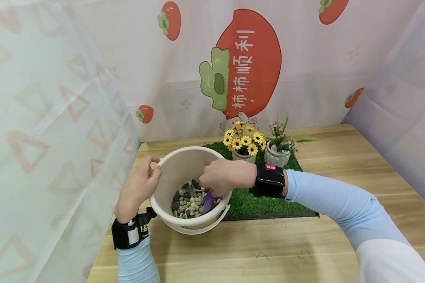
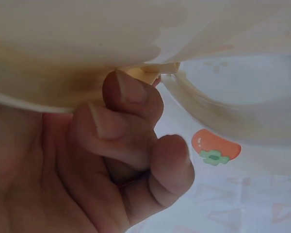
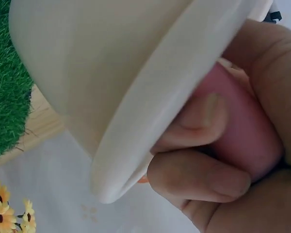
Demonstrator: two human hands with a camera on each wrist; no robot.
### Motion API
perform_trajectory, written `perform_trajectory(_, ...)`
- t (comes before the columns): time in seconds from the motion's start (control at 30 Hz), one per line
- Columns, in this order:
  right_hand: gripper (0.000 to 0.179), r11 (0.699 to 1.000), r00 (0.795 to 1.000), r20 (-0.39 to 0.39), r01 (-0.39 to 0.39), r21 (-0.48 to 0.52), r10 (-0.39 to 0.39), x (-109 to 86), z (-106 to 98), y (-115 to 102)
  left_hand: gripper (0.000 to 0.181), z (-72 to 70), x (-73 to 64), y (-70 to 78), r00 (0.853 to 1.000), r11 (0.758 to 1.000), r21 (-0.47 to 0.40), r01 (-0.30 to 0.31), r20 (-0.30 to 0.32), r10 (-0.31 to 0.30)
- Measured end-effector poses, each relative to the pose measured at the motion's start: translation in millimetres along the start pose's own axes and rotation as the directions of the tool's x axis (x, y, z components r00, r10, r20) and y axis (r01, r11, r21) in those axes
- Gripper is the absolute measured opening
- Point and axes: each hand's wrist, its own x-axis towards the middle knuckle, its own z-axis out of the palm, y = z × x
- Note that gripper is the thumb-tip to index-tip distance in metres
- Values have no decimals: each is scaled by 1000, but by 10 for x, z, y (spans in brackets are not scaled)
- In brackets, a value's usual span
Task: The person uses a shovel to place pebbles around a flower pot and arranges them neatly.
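While my left grip [image 1: 136,188] clasps the rim of the white bucket [image 1: 178,169] on the table [image 1: 255,251], I have my right grip [image 1: 224,177] curled round the pink handle [image 3: 247,141] of a purple tool [image 1: 208,201], down at the pebbles [image 1: 190,200] inside. Beyond: potted flowers [image 1: 243,143], green turf [image 1: 262,206].

A cream-white plastic bucket [image 1: 178,169] stands near the left edge of the worktop [image 1: 241,255], its open mouth up and its bail handle [image 1: 198,232] hanging down against the near side, while the left hand [image 1: 136,188] grips its left rim. Smooth rounded pebbles [image 1: 189,206] in grey, black, tan and cream cover the bucket's floor. The right hand [image 1: 223,177], reaching over the right rim, grips the pink handle of a small shovel [image 3: 247,126], whose purple blade points down among the pebbles.
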Motion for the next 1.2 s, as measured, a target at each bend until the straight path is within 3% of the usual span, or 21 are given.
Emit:
perform_trajectory(0.33,35,1000,1000,28,-7,13,6,131,64,17,30,42,22,-57,1000,1000,21,18,4,-18)
perform_trajectory(0.97,22,998,993,-109,43,56,-37,228,138,-1,32,51,44,-116,997,998,28,56,44,-57)
perform_trajectory(1.2,17,976,988,-150,14,218,20,384,343,4,34,94,90,-137,997,997,40,61,50,-63)
